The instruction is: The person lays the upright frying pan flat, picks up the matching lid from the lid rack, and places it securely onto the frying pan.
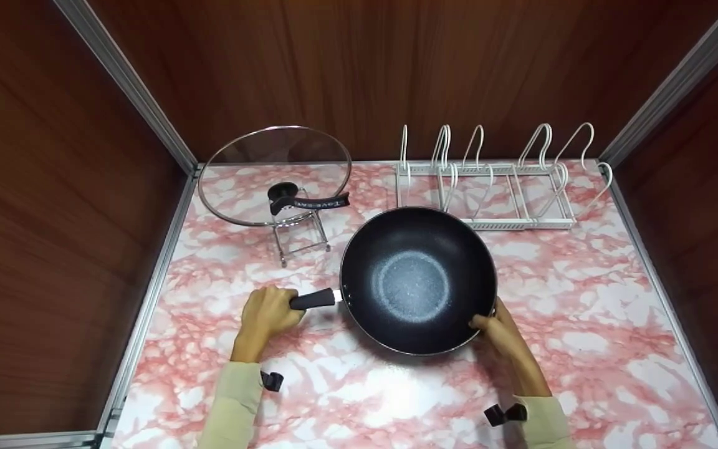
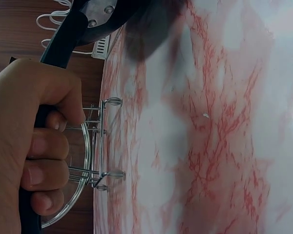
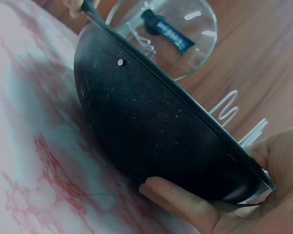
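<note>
A black wok [image 1: 418, 280] with a paler grey centre is held between both hands in the head view. My left hand [image 1: 268, 312] grips its black handle [image 1: 314, 299], and in the left wrist view the fingers [image 2: 46, 146] curl round that handle. At the lower right rim, my right hand [image 1: 502, 330] pinches the wok, thumb inside. Seen in the right wrist view, its fingers [image 3: 178, 200] lie against the dark underside [image 3: 136, 117]. The wok appears raised a little above the table, with a shadow below it in the left wrist view.
A glass lid [image 1: 234, 181] with a black knob leans in a small wire stand [image 1: 303, 248] at the back left. Behind the wok, a white rack [image 1: 521, 223] with several upright loops stands near the brown back wall [image 1: 346, 75]. The table [image 1: 583, 374] has a red-and-white marbled top.
</note>
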